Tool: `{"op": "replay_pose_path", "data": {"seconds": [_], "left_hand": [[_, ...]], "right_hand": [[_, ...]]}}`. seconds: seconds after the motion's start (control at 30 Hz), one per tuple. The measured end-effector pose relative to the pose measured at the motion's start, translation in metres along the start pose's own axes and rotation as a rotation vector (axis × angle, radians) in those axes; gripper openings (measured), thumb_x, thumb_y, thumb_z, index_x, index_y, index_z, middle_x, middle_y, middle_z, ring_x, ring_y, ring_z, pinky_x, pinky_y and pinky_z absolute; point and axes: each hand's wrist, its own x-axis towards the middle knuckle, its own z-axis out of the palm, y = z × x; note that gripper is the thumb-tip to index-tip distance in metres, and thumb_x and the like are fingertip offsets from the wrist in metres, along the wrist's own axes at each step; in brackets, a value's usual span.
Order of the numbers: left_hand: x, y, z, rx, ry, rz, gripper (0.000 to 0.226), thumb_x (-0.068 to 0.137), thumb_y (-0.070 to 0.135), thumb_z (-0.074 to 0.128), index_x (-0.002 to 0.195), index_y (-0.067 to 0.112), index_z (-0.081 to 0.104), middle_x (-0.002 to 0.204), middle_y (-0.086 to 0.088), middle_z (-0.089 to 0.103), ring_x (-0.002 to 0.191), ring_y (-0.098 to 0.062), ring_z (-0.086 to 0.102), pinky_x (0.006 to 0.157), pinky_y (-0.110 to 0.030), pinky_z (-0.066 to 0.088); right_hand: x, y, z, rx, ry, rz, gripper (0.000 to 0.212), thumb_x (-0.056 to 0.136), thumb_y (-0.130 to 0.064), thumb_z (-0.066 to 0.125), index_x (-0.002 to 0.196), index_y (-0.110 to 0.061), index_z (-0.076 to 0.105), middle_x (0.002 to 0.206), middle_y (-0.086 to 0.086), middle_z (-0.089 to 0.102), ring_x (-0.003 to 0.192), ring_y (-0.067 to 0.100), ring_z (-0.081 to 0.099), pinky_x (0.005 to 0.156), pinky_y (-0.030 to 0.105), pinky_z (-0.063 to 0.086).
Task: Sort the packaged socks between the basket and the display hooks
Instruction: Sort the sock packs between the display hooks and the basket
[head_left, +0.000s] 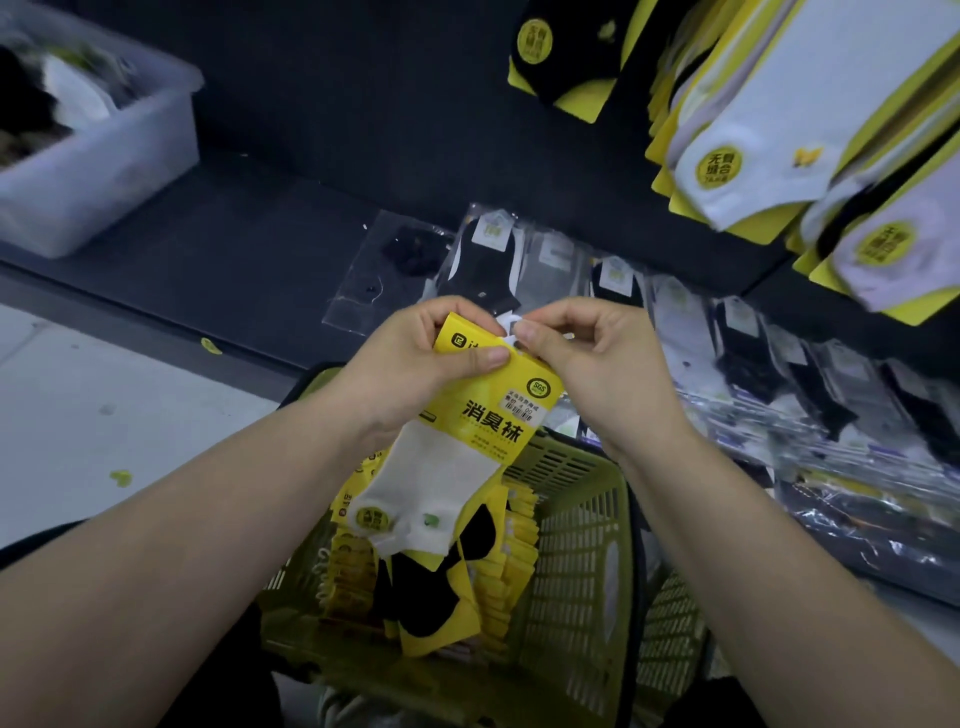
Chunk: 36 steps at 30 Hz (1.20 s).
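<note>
A pack of white socks on a yellow card hangs in front of me above the yellow-green basket. My left hand grips the top of the card, thumb on its front. My right hand pinches the white plastic hanger hook at the card's top edge. The basket below holds several more yellow-carded sock packs, some black. More white sock packs and a black pack hang on the display wall at the upper right.
A dark shelf runs across the view, with a row of clear-bagged socks lying along its right part. A translucent plastic bin with mixed items sits on it at the upper left. Pale floor lies at the left.
</note>
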Motion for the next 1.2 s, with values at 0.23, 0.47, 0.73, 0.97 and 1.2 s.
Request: {"op": "replay_pose_path", "data": {"seconds": [0.23, 0.47, 0.73, 0.97, 1.2], "left_hand": [[-0.008, 0.006, 0.006, 0.148, 0.062, 0.065, 0.019, 0.070, 0.014, 0.079, 0.067, 0.029, 0.068, 0.066, 0.006, 0.069, 0.062, -0.011, 0.066, 0.056, -0.025, 0.055], [-0.005, 0.023, 0.007, 0.229, 0.156, 0.150, 0.017, 0.078, 0.012, 0.076, 0.076, 0.025, 0.066, 0.069, 0.004, 0.067, 0.064, -0.011, 0.064, 0.057, -0.027, 0.055], [-0.011, 0.024, 0.012, 0.083, 0.188, 0.132, 0.018, 0.078, 0.008, 0.074, 0.076, 0.024, 0.066, 0.063, 0.007, 0.067, 0.058, -0.007, 0.064, 0.051, -0.023, 0.053], [-0.005, 0.057, 0.005, 0.198, 0.184, 0.209, 0.014, 0.078, 0.008, 0.075, 0.083, 0.018, 0.066, 0.072, 0.000, 0.068, 0.060, -0.007, 0.065, 0.053, -0.023, 0.056], [0.021, 0.104, 0.000, 0.175, 0.151, 0.286, 0.017, 0.078, 0.008, 0.075, 0.079, 0.022, 0.066, 0.071, 0.000, 0.066, 0.063, -0.012, 0.064, 0.060, -0.030, 0.057]], "right_hand": [[-0.008, -0.008, -0.007, -0.499, -0.105, -0.277, 0.009, 0.087, -0.021, 0.065, 0.078, -0.022, 0.064, 0.079, -0.004, 0.066, 0.074, 0.015, 0.066, 0.070, 0.036, 0.054], [-0.006, -0.014, 0.004, 0.098, 0.085, -0.015, 0.022, 0.085, -0.013, 0.068, 0.067, -0.026, 0.069, 0.066, -0.006, 0.070, 0.062, 0.007, 0.065, 0.061, 0.023, 0.051], [-0.010, -0.020, 0.019, 0.319, 0.189, -0.015, 0.023, 0.085, -0.007, 0.065, 0.071, -0.024, 0.070, 0.064, -0.008, 0.069, 0.058, 0.003, 0.061, 0.055, 0.018, 0.050], [0.011, -0.044, -0.010, 0.028, -0.013, -0.173, 0.020, 0.087, -0.018, 0.065, 0.070, -0.026, 0.067, 0.061, -0.013, 0.067, 0.051, -0.003, 0.058, 0.050, 0.011, 0.043], [0.034, -0.069, -0.026, 0.204, 0.020, -0.204, 0.014, 0.090, -0.013, 0.060, 0.094, -0.024, 0.068, 0.088, -0.001, 0.073, 0.081, 0.007, 0.068, 0.071, 0.020, 0.052]]}}
